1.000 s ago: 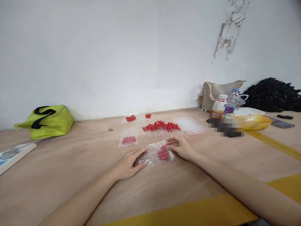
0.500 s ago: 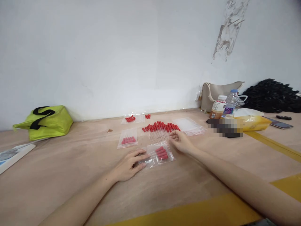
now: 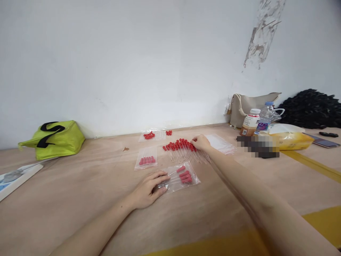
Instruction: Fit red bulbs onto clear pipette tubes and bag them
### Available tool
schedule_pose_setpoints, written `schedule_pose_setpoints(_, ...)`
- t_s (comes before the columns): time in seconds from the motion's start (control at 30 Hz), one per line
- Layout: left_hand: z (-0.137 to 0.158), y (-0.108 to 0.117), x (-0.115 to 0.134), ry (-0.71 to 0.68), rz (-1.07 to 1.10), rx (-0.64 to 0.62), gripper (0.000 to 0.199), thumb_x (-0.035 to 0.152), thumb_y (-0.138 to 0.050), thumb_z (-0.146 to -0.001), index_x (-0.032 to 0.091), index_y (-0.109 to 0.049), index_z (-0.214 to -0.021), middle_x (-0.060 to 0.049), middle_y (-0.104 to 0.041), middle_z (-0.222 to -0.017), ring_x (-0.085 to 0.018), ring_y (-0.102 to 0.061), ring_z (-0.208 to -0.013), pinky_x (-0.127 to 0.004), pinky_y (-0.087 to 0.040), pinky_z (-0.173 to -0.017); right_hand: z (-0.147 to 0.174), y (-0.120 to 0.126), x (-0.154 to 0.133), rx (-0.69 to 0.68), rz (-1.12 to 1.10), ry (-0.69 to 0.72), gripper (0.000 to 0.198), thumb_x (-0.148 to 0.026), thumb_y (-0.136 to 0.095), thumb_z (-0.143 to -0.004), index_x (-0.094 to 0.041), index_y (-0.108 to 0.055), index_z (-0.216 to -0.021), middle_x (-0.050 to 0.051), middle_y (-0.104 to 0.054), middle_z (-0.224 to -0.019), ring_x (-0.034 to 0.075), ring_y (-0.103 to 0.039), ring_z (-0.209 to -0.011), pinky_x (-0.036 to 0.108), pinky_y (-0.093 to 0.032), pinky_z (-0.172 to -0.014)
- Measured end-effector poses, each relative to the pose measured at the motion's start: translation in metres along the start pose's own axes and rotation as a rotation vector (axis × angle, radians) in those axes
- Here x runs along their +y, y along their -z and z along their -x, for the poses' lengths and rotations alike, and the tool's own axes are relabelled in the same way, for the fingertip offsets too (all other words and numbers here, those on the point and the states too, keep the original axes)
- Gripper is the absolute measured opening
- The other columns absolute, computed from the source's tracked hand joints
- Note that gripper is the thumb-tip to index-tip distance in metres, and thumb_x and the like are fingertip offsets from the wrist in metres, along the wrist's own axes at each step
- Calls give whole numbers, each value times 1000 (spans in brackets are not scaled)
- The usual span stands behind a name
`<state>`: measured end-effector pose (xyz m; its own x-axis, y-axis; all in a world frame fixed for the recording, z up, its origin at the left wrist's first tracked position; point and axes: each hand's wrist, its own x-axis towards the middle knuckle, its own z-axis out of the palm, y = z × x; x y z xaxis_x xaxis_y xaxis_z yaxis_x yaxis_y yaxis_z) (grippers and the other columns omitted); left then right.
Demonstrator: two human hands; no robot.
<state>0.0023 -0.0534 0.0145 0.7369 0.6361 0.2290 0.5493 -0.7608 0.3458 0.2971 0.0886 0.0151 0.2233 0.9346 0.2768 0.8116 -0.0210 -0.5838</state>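
Observation:
My left hand [image 3: 149,189] presses the left end of a clear zip bag [image 3: 170,185] to the table, thumb and fingers on the plastic. Inside that bag lie several droppers with red rubber bulbs [image 3: 185,176] toward its right end, one angled away from the others. My right hand [image 3: 200,143] is at the right side of a row of loose droppers [image 3: 177,145], fingertips pinched around a red bulb. Thin clear stems point toward me, some under the right wrist. A second filled zip bag [image 3: 146,158] lies flat to the left of the row.
Behind the row are a bag with red pieces [image 3: 149,135] and loose red bulbs [image 3: 168,133]. Flat plastic bags [image 3: 220,144] lie beyond my right hand. Bottles [image 3: 250,122] and a yellow tissue pack [image 3: 293,140] stand right; a lime-green bag [image 3: 61,142] sits left.
My right hand has moved up from beside the zip bag to the right end of the dropper row. One bagged dropper has tilted apart from the others. My left hand stays on the bag.

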Motion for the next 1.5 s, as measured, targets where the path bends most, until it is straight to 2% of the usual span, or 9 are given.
schedule_pose_setpoints(0.23,1,-1,-2,21,10,2,37,35,-42,-86,26,-45,-122,-5,-43,-128,-21,-40,-117,-40,-34,-98,-5,18,-3,-41,-201,61,12,-24,-55,-68,-16,-59,-60,2,-60,-57,12,-54,-55,21,-39,-53)
schedule_pose_setpoints(0.37,2,-2,-3,23,8,5,38,34,-43,-86,26,-44,-123,-5,-43,-129,-21,-39,-117,-40,-34,-98,15,45,-2,-20,-354,95,10,-25,-49,-76,-16,-52,-74,2,-61,-63,9,-51,-51,20,-40,-51)
schedule_pose_setpoints(0.47,1,-2,-3,23,-2,3,37,34,-42,-86,26,-44,-123,-5,-43,-129,-20,-39,-117,-39,-33,-98,45,53,4,82,-611,55,11,-29,-44,-80,-19,-42,-83,0,-59,-66,7,-49,-48,20,-41,-48)
schedule_pose_setpoints(0.7,1,-3,-5,12,-9,20,37,34,-42,-86,26,-46,-122,-5,-43,-128,-21,-41,-116,-38,-35,-97,95,25,16,128,-987,-153,25,-42,-52,-74,-22,-38,-77,-1,-57,-65,11,-54,-51,24,-46,-50)
schedule_pose_setpoints(0.87,0,-3,-5,13,-4,7,38,35,-42,-86,27,-45,-123,-5,-43,-128,-21,-41,-116,-39,-35,-97,102,8,13,4,-1141,-195,28,-44,-57,-70,-21,-40,-76,0,-56,-64,12,-56,-51,27,-49,-53)
schedule_pose_setpoints(1.03,0,-2,-3,0,6,13,37,33,-44,-85,26,-47,-121,-5,-45,-127,-21,-41,-116,-39,-34,-97,112,9,8,-184,-1011,-84,30,-44,-63,-63,-18,-51,-72,0,-59,-64,12,-57,-57,28,-49,-59)
schedule_pose_setpoints(1.2,1,-1,-2,14,0,38,41,35,-44,-85,26,-41,-125,-4,-45,-128,-22,-41,-116,-41,-34,-97,117,5,4,-209,-713,125,28,-41,-62,-64,-17,-63,-78,3,-65,-76,16,-59,-70,30,-47,-66)
schedule_pose_setpoints(1.37,1,1,1,21,-7,36,49,34,-45,-85,25,-31,-131,-5,-41,-131,-22,-41,-116,-39,-34,-97,121,-3,1,-199,-570,172,27,-37,-61,-67,-16,-62,-83,3,-64,-70,16,-58,-62,29,-47,-59)
schedule_pose_setpoints(1.5,1,2,2,25,2,38,48,34,-44,-85,26,-31,-130,-5,-43,-129,-22,-42,-114,-39,-35,-96,125,-2,-1,-295,-633,226,26,-34,-55,-73,-18,-58,-93,4,-65,-85,17,-61,-75,30,-48,-68)
